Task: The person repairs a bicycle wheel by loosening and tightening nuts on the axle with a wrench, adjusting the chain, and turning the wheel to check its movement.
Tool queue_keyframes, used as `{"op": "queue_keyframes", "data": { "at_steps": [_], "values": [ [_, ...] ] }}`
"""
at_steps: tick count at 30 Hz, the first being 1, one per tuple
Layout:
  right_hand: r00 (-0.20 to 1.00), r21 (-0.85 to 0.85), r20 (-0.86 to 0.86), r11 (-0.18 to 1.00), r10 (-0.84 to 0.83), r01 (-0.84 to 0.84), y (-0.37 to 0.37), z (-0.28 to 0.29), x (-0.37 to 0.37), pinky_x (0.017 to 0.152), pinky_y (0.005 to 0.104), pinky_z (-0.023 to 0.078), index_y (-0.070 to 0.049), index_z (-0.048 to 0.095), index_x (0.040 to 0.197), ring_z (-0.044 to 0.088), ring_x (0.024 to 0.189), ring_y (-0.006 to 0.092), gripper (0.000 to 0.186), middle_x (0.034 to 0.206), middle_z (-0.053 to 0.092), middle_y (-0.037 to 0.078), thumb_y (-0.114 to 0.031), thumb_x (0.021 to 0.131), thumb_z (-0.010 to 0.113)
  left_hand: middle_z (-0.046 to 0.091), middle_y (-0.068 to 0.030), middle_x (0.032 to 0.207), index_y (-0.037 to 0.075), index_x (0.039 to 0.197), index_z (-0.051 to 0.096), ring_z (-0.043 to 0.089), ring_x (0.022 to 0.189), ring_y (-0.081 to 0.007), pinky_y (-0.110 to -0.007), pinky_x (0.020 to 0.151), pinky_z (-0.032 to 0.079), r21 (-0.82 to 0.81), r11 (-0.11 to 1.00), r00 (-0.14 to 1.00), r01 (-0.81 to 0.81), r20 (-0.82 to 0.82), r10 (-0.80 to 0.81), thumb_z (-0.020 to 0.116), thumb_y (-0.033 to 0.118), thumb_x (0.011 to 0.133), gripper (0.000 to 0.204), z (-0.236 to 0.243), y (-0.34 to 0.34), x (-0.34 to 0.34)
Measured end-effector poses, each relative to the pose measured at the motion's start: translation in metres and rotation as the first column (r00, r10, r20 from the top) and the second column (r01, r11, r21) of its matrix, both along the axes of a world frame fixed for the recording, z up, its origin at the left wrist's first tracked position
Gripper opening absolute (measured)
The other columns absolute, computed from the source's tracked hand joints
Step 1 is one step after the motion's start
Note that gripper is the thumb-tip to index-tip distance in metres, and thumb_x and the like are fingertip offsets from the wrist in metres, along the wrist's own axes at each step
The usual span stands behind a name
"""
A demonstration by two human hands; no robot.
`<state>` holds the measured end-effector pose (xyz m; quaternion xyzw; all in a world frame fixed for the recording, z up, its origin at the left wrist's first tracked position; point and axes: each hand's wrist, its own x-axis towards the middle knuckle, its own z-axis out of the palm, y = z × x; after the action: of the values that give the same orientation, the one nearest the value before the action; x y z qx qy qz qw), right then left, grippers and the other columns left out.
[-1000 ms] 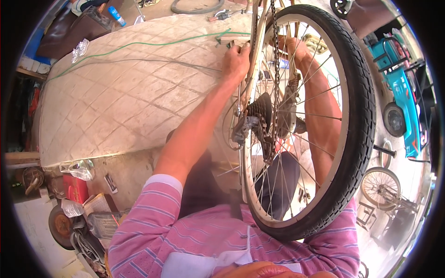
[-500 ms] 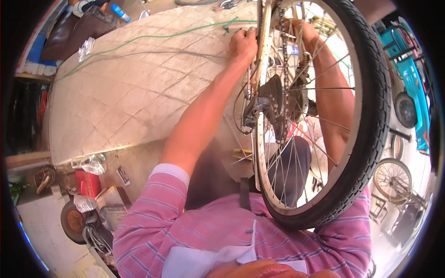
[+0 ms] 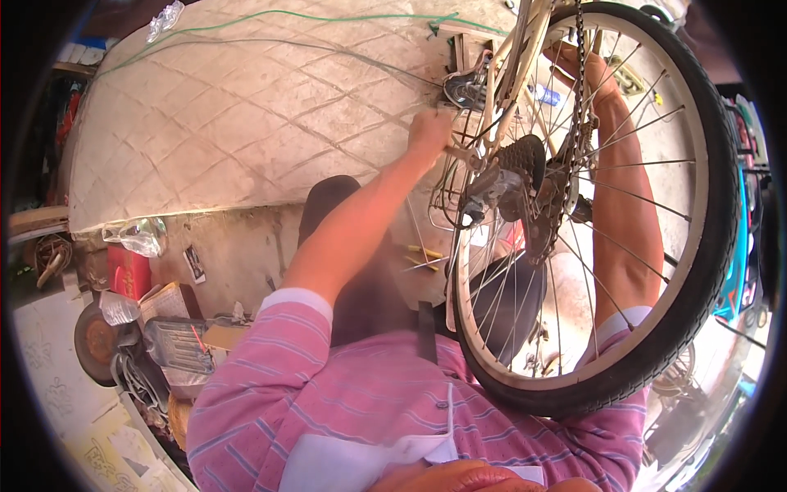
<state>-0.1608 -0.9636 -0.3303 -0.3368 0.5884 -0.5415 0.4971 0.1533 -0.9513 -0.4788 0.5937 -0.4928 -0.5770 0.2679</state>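
A bicycle's rear wheel (image 3: 721,205) with a black tyre stands upright before me, tilted a little. At its hub are a dark sprocket cluster (image 3: 522,160), a chain (image 3: 579,74) and a derailleur (image 3: 537,225). My left hand (image 3: 429,135) is closed in a fist left of the hub, beside pale frame tubes (image 3: 525,61); what it grips is hidden. Behind the spokes, my right hand (image 3: 586,70) reaches toward the tubes with bent fingers, partly covered by the chain; its grip cannot be made out. A black pedal (image 3: 466,90) sits just beyond my left hand.
Ahead lies a pale, grooved floor slab (image 3: 270,123) with a green cord (image 3: 328,16) across it. To the left are a red box (image 3: 129,272), a small wheel (image 3: 97,344) and a grey tray (image 3: 176,344). A blue can (image 3: 545,95) lies behind the frame.
My view has shifted, and the bicycle wheel sits farther right and more tilted. My left hand has moved down along the frame nearer the hub. My right hand is still behind the wheel.
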Motion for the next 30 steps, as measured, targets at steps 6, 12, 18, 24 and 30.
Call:
{"op": "queue_keyframes", "data": {
  "at_steps": [6, 12, 18, 24, 30],
  "values": [
    [1.000, 0.011, -0.021, 1.000, 0.013, -0.013, 0.007, 0.014, 0.013, 0.102, 0.0386, 0.051, 0.008, 0.056, 0.127, 0.064, 0.120, 0.0271, 0.038, 0.128, 0.065, 0.019, -0.015, 0.100, 0.045, 0.051, -0.0036, 0.065, 0.005, 0.090, 0.057, 0.043, 0.044, -0.0127, -0.028, 0.035, 0.027, 0.213, 0.974, 0.963, -0.081, -0.237, 0.132, 0.053, 0.028, 0.098, 0.025, 0.016, 0.094, 0.046],
    [1.000, 0.028, -0.016, 1.000, -0.009, 0.010, 0.011, 0.020, 0.007, 0.101, 0.0413, 0.054, 0.008, 0.054, 0.130, 0.064, 0.121, 0.0282, 0.040, 0.130, 0.063, 0.020, -0.013, 0.098, 0.043, 0.045, -0.0033, 0.056, 0.006, 0.087, 0.053, 0.036, 0.039, -0.0120, -0.029, 0.035, 0.025, 0.270, 0.963, 0.922, 0.006, -0.375, 0.100, 0.046, 0.025, 0.104, 0.026, 0.056, 0.166, 0.057],
    [0.998, 0.007, 0.048, 0.999, 0.035, -0.035, -0.002, 0.008, 0.018, 0.102, 0.0419, 0.053, 0.006, 0.057, 0.122, 0.062, 0.123, 0.0309, 0.035, 0.126, 0.064, 0.019, -0.018, 0.101, 0.042, 0.045, -0.0019, 0.056, 0.006, 0.089, 0.055, 0.033, 0.039, -0.0114, -0.029, 0.035, 0.023, 0.370, 0.929, 0.905, 0.005, -0.397, 0.153, 0.044, 0.025, 0.105, 0.028, 0.060, 0.164, 0.067],
    [0.996, 0.032, 0.087, 0.999, 0.034, -0.036, -0.003, -0.004, -0.016, 0.089, 0.0386, 0.056, -0.002, 0.057, 0.109, 0.069, 0.105, 0.0283, 0.026, 0.124, 0.068, 0.021, -0.022, 0.099, 0.045, 0.045, -0.0009, 0.059, 0.008, 0.086, 0.054, 0.037, 0.040, -0.0114, -0.029, 0.036, 0.024, 0.258, 0.964, 0.932, -0.065, -0.330, 0.152, 0.048, 0.025, 0.103, 0.024, 0.027, 0.132, 0.044],
    [0.997, 0.043, 0.051, 0.998, 0.053, -0.056, -0.006, -0.002, -0.005, 0.082, 0.0298, 0.051, -0.006, 0.056, 0.132, 0.068, 0.113, 0.0194, 0.040, 0.120, 0.070, 0.010, -0.027, 0.099, 0.046, 0.045, -0.0001, 0.061, 0.009, 0.083, 0.052, 0.037, 0.040, -0.0126, -0.032, 0.035, 0.024, 0.360, 0.898, 0.805, -0.253, -0.436, 0.401, 0.051, 0.020, 0.097, 0.018, -0.012, 0.070, 0.012]
  ]
}}
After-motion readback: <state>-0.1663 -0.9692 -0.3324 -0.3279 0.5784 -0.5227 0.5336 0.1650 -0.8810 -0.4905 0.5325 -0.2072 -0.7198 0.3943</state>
